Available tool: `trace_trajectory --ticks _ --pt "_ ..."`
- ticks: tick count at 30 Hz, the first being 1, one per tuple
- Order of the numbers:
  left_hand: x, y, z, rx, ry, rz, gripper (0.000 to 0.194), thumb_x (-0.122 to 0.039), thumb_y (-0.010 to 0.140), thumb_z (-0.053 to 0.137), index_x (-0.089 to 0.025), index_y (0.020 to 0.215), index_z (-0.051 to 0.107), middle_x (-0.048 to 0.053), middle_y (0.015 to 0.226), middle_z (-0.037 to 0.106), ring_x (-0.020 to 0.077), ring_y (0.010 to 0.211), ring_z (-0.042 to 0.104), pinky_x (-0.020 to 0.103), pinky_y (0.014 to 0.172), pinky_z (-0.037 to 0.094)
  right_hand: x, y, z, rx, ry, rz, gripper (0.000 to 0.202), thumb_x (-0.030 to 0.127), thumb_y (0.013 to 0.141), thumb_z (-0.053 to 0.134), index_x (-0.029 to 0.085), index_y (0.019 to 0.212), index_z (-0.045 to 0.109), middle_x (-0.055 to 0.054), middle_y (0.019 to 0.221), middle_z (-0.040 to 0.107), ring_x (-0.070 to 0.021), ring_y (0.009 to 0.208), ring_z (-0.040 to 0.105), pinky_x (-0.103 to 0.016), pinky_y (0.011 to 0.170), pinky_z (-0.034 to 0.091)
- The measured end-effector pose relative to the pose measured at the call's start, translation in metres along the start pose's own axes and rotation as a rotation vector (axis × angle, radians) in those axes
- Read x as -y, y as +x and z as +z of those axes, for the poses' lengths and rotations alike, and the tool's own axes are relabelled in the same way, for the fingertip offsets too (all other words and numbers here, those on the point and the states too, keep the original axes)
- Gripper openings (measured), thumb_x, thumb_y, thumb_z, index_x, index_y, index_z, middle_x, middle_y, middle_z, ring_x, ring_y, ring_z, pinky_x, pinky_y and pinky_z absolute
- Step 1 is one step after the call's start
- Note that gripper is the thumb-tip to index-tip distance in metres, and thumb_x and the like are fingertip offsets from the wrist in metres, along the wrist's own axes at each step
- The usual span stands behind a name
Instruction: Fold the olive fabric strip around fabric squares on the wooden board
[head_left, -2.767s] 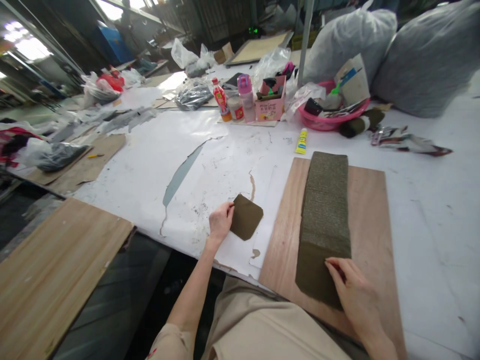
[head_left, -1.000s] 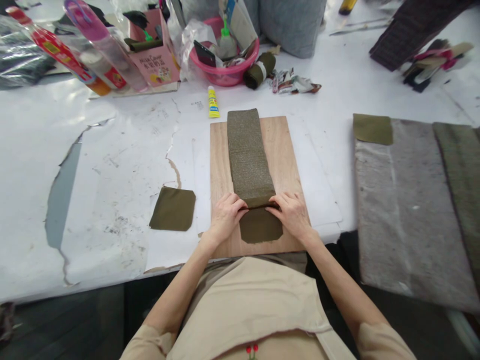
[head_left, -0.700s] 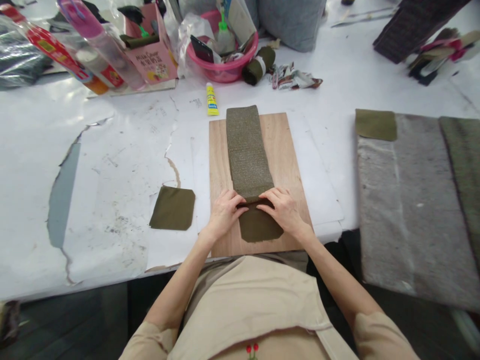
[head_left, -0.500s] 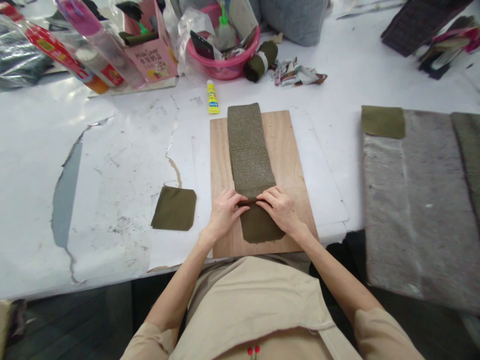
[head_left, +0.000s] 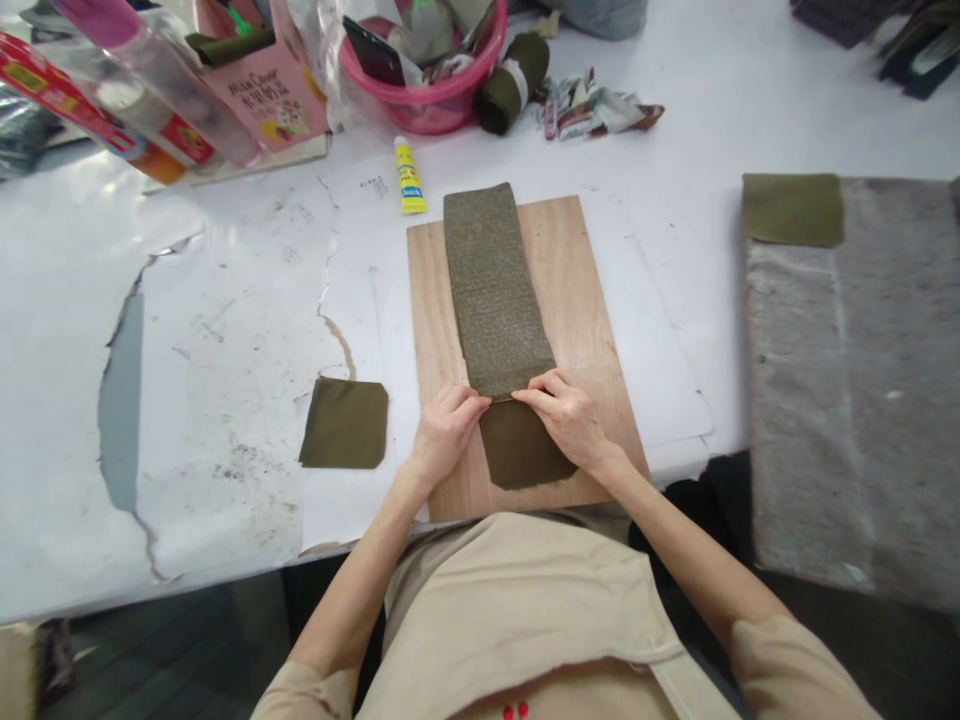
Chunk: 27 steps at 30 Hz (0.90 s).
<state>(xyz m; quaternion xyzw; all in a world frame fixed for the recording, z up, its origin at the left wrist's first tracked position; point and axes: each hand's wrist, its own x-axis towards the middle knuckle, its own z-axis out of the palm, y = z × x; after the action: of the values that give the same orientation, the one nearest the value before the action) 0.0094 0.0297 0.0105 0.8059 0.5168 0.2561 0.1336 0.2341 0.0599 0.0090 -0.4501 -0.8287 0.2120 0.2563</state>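
Observation:
On a wooden board lies a long strip of olive fabric with a rough, speckled surface. Its near end meets a smooth, darker olive fabric piece with cut corners. My left hand pinches the left end of the seam between the two, thumb and fingers together. From the right, my right hand pinches the same seam, its fingertips a short way from the left ones. The fabric under my fingers is partly hidden.
Left of the board lies a stack of olive fabric pieces. A yellow glue tube is beyond the board, with a pink basket and an olive roll behind. Grey material overhangs the table's edge at right.
Both hands stay at the seam. The thumbs have moved up against the fingers, and the fold between them looks flatter and narrower. The camera view has shifted slightly.

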Motion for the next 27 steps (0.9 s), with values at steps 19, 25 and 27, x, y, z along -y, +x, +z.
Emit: trace_trajectory --ticks 19,25,27 --pt "0.0074 -0.0072 0.0016 0.059 0.140 0.149 0.027 -0.015 0.098 0.043 -0.020 0.116 0.062 0.009 0.101 0.063 0.0192 0.096 0.058 0.031 0.078 0.053 -0.0008 0.0013 -0.0006 0.045 -0.070 -0.070 0.029 0.022 0.099 0.047 0.031 0.107 0.073 -0.003 0.098 0.063 -0.0188 0.098 0.052 -0.034 0.088 0.043" --pt "0.0053 -0.0080 0.0019 0.061 0.143 0.122 0.028 -0.015 0.098 0.042 -0.022 0.117 0.062 0.008 0.100 0.063 0.0189 0.094 0.058 0.031 0.077 0.052 -0.0008 -0.0002 0.0006 0.059 -0.117 -0.103 0.026 0.025 0.098 0.049 0.031 0.111 0.071 -0.003 0.098 0.062 -0.0195 0.100 0.051 -0.035 0.089 0.040" --pt "0.0043 -0.0084 0.0019 0.065 0.153 0.125 0.028 -0.015 0.098 0.042 -0.021 0.117 0.062 0.008 0.100 0.063 0.0193 0.094 0.058 0.031 0.077 0.052 -0.0003 -0.0004 0.0006 0.063 -0.125 -0.108 0.026 0.025 0.098 0.050 0.031 0.111 0.071 -0.004 0.098 0.061 -0.0198 0.100 0.050 -0.034 0.089 0.039"
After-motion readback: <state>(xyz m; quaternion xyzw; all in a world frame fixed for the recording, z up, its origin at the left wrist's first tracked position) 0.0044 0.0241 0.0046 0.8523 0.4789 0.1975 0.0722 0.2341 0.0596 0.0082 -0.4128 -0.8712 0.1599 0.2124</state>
